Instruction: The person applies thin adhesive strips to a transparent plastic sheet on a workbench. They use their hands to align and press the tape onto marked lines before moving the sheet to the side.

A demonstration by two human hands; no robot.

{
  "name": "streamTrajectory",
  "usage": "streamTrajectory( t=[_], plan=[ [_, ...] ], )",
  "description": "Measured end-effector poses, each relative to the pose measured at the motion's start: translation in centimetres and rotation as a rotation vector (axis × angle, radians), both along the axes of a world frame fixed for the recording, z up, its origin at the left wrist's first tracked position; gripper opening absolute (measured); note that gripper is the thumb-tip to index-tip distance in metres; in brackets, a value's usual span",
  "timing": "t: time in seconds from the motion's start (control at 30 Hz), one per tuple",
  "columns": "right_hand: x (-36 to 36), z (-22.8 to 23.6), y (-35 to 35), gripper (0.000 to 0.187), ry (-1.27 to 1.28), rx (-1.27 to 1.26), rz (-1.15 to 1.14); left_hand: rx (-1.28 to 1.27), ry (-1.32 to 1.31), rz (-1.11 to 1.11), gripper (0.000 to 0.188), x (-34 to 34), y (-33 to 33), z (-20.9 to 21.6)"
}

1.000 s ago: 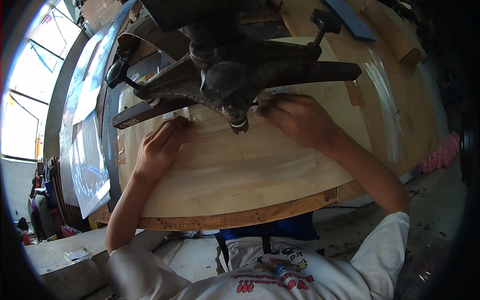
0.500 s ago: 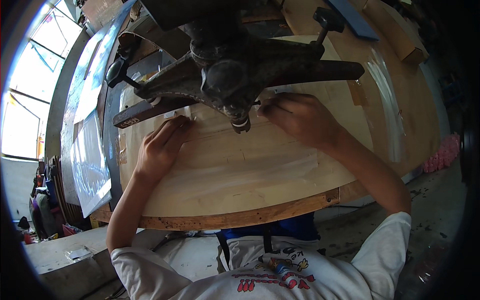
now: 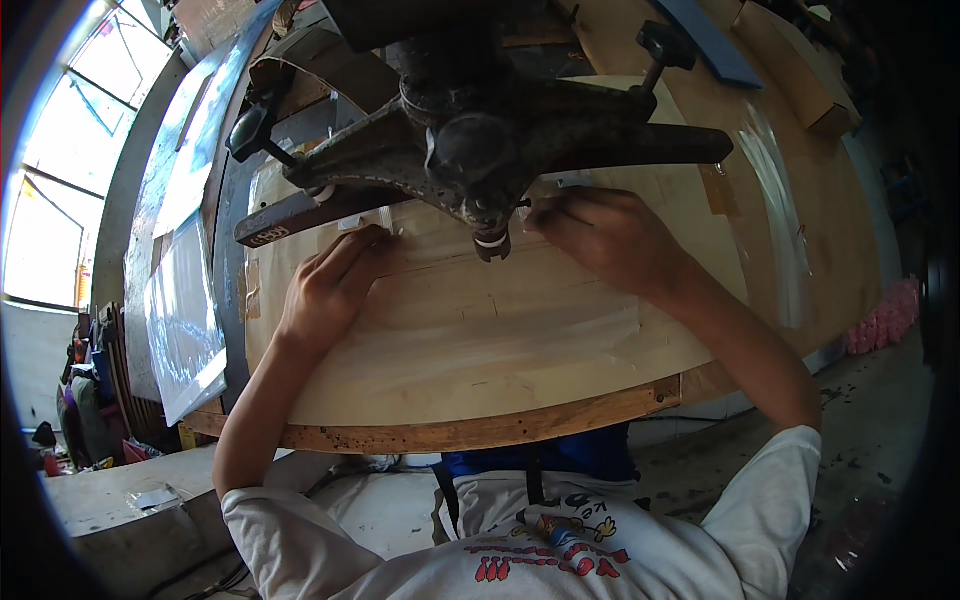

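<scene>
Clear plastic: a small glossy patch of clear plastic (image 3: pixel 386 217) is seen beside the left fingertips, just at the near edge of the dark bar (image 3: pixel 330 212) of the press (image 3: pixel 470 150); its full outline is hidden.
Left hand: the left hand (image 3: pixel 335 285) is held palm down, its fingers closely bunched and bent; whether the plastic is pinched cannot be told.
Right hand: the right hand (image 3: pixel 625 235) is curled beside the press's lower tip, thumb and fingers drawn together; whether anything is gripped cannot be told.
Weight and stiffness: the plastic is judged light, thin and easily bent or creased.
Surface: slipperiness on the pale board (image 3: pixel 480 380) is to be expected from the gloss.
Hold: the near edge is best taken lightly, with fingertips kept clear of the bar.
</scene>
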State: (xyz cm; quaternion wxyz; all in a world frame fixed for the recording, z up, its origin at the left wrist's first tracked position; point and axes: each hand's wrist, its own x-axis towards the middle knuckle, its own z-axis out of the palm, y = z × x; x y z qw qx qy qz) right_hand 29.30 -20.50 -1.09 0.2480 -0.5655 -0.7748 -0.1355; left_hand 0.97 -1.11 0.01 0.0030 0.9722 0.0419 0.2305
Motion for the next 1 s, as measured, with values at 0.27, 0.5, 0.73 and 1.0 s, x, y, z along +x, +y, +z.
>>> streamTrajectory(
  t=[0.27, 0.5, 0.73, 1.0],
  plan=[
    [-0.06, 0.40, -0.06, 0.016, 0.021, -0.021, -0.002, 0.012, 0.000, 0.003, 0.032, 0.00, -0.03, 0.17],
    [-0.04, -0.08, 0.07, 0.017, 0.012, 0.002, -0.003, -0.013, -0.008, 0.018, 0.029, 0.06, -0.11, -0.02],
    [0.08, 0.03, -0.03, 0.018, 0.003, -0.006, -0.010, -0.033, -0.002, 0.016, 0.030, 0.23, -0.18, 0.22],
    [0.10, -0.17, -0.15, 0.019, -0.001, -0.023, -0.011, -0.033, -0.006, 0.022, 0.030, 0.10, -0.33, -0.02]
  ],
)
